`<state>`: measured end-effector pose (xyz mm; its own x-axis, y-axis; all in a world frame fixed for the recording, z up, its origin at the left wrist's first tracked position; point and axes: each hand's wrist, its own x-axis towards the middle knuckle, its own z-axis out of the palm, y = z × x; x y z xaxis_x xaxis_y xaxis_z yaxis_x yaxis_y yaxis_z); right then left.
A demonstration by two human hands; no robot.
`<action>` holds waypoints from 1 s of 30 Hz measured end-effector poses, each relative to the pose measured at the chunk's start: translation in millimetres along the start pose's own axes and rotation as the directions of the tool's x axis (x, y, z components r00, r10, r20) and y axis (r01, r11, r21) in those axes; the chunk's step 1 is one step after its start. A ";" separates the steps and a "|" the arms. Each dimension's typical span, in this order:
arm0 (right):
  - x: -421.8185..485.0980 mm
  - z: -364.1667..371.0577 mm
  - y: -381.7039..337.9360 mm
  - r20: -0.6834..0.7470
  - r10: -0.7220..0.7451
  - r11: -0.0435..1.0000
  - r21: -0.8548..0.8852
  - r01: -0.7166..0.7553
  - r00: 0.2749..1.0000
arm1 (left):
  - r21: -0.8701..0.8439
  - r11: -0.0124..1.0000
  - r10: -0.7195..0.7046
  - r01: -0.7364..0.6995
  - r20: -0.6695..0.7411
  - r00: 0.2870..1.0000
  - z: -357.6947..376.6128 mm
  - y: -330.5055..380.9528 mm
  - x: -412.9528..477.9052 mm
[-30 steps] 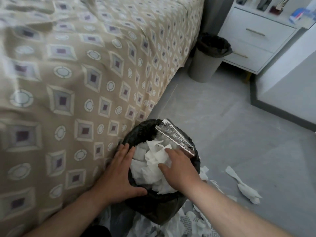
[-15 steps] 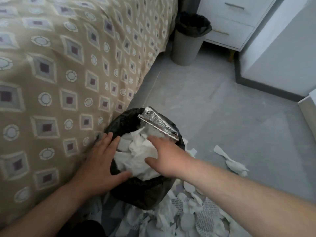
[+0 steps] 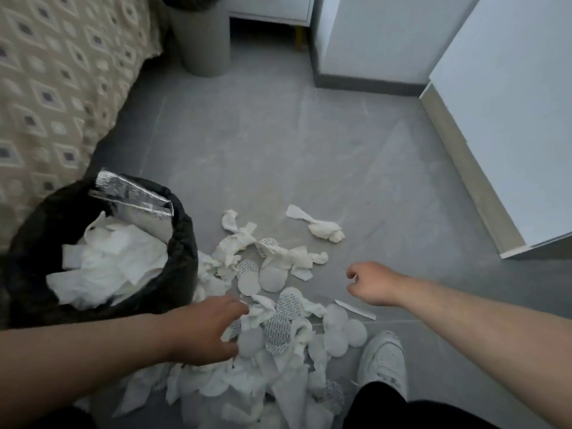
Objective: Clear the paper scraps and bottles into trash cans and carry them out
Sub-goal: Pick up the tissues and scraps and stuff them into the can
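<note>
The paper scraps (image 3: pixel 278 317) lie heaped on the floor (image 3: pixel 278 150), touching the black-bagged trash can (image 3: pixel 185 243), which is piled with white paper. The left hand (image 3: pixel 204 329) rests on the heap, its grip wide. The right hand (image 3: pixel 371 284) hovers beside the heap, loosely curled and seemingly empty. Gathering looks like the step in hand. The next move calls for closing both hands round a bunch and lifting it over the rim.

Grey trash can (image 3: pixel 201 41) cut off by top edge. Paper scraps (image 3: pixel 272 329) run off bottom edge; print too small to read. Right hand (image 3: pixel 373 284) fingers curled under, blurred, contents unclear. Left hand (image 3: pixel 202 331) fingertips blurred against scraps, grip unclear
</note>
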<state>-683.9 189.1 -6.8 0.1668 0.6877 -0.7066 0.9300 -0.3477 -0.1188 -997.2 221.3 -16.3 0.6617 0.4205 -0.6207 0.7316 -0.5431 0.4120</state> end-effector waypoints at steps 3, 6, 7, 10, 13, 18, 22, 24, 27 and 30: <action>12.5 26.0 17.2 0.088 0.009 1.000 -0.026 -0.007 0.996 | -0.056 0.980 -0.196 0.192 -0.076 0.978 47.0 1.9 52.2; 23.7 48.6 21.9 0.115 -0.003 1.000 -0.012 0.004 0.993 | -0.054 0.960 -0.277 0.273 -0.073 0.958 76.1 3.5 87.2; 28.3 57.3 23.0 0.115 -0.002 1.000 -0.001 0.002 0.993 | -0.040 0.963 -0.269 0.268 -0.055 0.961 84.3 2.2 96.1; 37.0 74.4 24.3 0.135 0.004 0.999 0.033 -0.008 0.991 | 0.024 0.961 -0.275 0.275 -0.005 0.961 100.0 -1.6 112.1; 37.8 84.4 22.6 0.148 0.022 0.997 0.067 -0.032 0.989 | 0.092 0.958 -0.268 0.273 -0.064 0.961 106.2 -1.6 111.7; 39.4 100.5 2.4 0.134 -0.001 0.990 0.138 -0.018 0.991 | -0.035 0.973 -0.232 0.229 -0.196 0.953 106.7 -20.4 107.4; 44.8 111.8 -25.9 0.097 -0.046 0.975 0.223 0.023 0.994 | -0.153 0.957 -0.275 0.248 -0.196 0.941 99.0 -33.7 106.2; 48.0 119.9 -40.6 0.089 -0.058 0.962 0.272 0.032 0.994 | -0.185 0.951 -0.284 0.246 -0.213 0.935 96.3 -36.5 104.8; 54.7 134.2 -59.0 0.097 -0.072 0.975 0.216 0.049 0.993 | -0.194 0.950 -0.285 0.247 -0.207 0.936 95.7 -38.9 103.5; 61.1 147.8 -72.6 0.069 -0.096 0.989 0.121 0.087 0.993 | -0.182 0.954 -0.273 0.240 -0.183 0.945 97.0 -40.6 102.3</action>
<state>-789.6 162.2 -144.5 0.0533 0.6721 -0.7385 0.8944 -0.3610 -0.2640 -975.1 215.9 -161.3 0.4554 0.6781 -0.5769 0.8864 -0.2849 0.3649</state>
